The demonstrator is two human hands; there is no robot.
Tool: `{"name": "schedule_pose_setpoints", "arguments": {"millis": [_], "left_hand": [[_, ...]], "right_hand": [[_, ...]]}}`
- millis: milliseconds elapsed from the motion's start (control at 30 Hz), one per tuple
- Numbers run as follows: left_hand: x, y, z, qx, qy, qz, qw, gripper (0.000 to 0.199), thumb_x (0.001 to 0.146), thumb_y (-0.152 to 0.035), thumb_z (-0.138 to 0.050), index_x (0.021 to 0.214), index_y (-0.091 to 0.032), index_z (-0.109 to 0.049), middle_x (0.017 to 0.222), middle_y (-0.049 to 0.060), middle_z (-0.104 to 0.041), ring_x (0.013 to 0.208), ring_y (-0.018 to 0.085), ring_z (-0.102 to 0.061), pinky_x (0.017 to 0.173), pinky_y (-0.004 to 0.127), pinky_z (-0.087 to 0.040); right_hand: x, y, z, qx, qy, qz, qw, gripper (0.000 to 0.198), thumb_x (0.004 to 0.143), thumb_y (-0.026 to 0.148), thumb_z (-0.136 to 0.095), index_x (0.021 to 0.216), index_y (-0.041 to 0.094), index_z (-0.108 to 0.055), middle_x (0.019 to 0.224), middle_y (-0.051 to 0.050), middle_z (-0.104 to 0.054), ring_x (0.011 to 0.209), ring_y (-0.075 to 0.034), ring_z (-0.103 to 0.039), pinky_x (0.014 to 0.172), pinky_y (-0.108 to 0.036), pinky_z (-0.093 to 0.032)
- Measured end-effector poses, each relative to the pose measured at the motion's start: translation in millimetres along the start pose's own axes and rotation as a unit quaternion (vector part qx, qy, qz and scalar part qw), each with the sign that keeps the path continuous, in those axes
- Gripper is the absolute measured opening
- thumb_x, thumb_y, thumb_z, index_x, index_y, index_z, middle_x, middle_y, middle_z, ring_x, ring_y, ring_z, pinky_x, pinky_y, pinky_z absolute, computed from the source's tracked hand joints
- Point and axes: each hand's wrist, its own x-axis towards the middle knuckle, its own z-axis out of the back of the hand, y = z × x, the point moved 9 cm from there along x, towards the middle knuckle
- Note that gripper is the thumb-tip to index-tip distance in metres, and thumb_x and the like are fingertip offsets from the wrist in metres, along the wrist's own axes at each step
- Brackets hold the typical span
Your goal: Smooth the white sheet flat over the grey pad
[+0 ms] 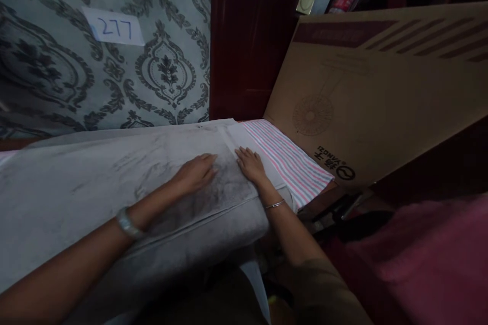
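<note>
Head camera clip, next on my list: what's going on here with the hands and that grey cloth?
A person is pressing both palms flat on a grey cloth spread over a padded surface. The left hand and the right hand lie side by side near the cloth's right end, fingers stretched out, holding nothing. Just beyond the right hand, a pink and blue striped cloth lies underneath. A large cardboard box leans beside it, and a paper note reading 277 hangs on the patterned wall.

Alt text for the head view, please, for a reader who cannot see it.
Both hands, left hand and right hand, lie flat on a grey cloth spread over a surface. A striped cloth and a leaning cardboard box sit to the right.
</note>
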Motion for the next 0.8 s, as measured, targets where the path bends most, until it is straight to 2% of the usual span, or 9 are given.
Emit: {"name": "schedule_pose_setpoints", "arguments": {"millis": [67,167,233,333,433,567,667,800], "left_hand": [[37.2,-17.3,-16.7,0.003,0.005,0.001,1.0,0.061,0.099,-0.036,-0.042,0.15,-0.003,-0.043,0.156,0.022,-0.046,0.146,0.029,-0.044,0.121,0.041,-0.036],[70.7,-29.1,-48.0,0.024,0.009,0.034,0.999,0.064,0.102,-0.042,-0.036,0.156,-0.008,-0.036,0.164,0.02,-0.035,0.154,0.031,-0.03,0.126,0.049,-0.026],[75.8,-28.1,-65.6,0.037,0.011,0.062,0.997,0.063,0.103,-0.046,-0.033,0.157,-0.013,-0.037,0.165,0.019,-0.033,0.156,0.034,-0.026,0.125,0.059,-0.022],[65.6,-21.2,-79.9,0.054,0.012,0.09,0.994,0.064,0.102,-0.052,-0.032,0.157,-0.019,-0.04,0.167,0.018,-0.03,0.156,0.04,-0.02,0.122,0.071,-0.016],[46.2,-7.1,-78.5,0.064,0.02,0.118,0.991,0.07,0.099,-0.063,-0.035,0.158,-0.026,-0.039,0.169,0.016,-0.024,0.157,0.045,-0.014,0.121,0.074,-0.013],[5.8,30.2,-54.4,0.082,0.02,0.175,0.981,0.074,0.097,-0.067,-0.036,0.159,-0.026,-0.039,0.169,0.016,-0.024,0.155,0.049,-0.015,0.119,0.076,-0.014],[-43.7,69.0,-29.2,0.103,0.008,0.234,0.967,0.072,0.099,-0.062,-0.035,0.159,-0.023,-0.039,0.169,0.016,-0.026,0.154,0.051,-0.017,0.117,0.076,-0.018],[-128.4,123.3,1.6,0.136,-0.007,0.332,0.934,0.07,0.099,-0.056,-0.035,0.159,-0.02,-0.037,0.168,0.019,-0.027,0.153,0.051,-0.02,0.115,0.076,-0.023]], "right_hand": [[-3.2,0.7,-1.2,-0.002,-0.005,0.003,1.0,0.05,0.105,0.029,-0.039,0.155,0.028,-0.046,0.166,-0.005,-0.037,0.154,-0.025,-0.03,0.125,-0.053,-0.024],[-4.9,0.5,-0.3,0.005,-0.01,0.013,1.0,0.051,0.104,0.026,-0.04,0.155,0.027,-0.046,0.166,-0.005,-0.037,0.154,-0.027,-0.031,0.124,-0.053,-0.025],[-4.6,-0.7,-0.4,0.008,-0.013,0.017,1.0,0.051,0.104,0.025,-0.04,0.154,0.027,-0.047,0.166,-0.005,-0.037,0.154,-0.027,-0.031,0.124,-0.053,-0.025],[-3.7,-1.5,-2.0,0.007,-0.021,0.023,1.0,0.049,0.104,0.027,-0.039,0.152,0.027,-0.05,0.165,-0.005,-0.04,0.153,-0.028,-0.032,0.123,-0.054,-0.026],[-3.4,-2.0,-4.6,0.005,-0.029,0.024,0.999,0.049,0.104,0.027,-0.041,0.151,0.027,-0.051,0.164,-0.006,-0.041,0.152,-0.028,-0.034,0.122,-0.055,-0.027],[-3.8,-3.1,-7.5,-0.003,-0.029,0.018,0.999,0.049,0.103,0.027,-0.041,0.152,0.026,-0.051,0.164,-0.006,-0.041,0.151,-0.029,-0.035,0.122,-0.054,-0.027],[-4.2,-3.4,-8.1,-0.009,-0.031,0.019,0.999,0.049,0.104,0.027,-0.04,0.151,0.026,-0.051,0.163,-0.006,-0.042,0.151,-0.028,-0.036,0.122,-0.053,-0.028],[-4.3,-3.0,-9.9,-0.006,-0.035,0.021,0.999,0.049,0.103,0.027,-0.04,0.151,0.027,-0.052,0.163,-0.006,-0.043,0.151,-0.029,-0.037,0.121,-0.054,-0.029]]}}
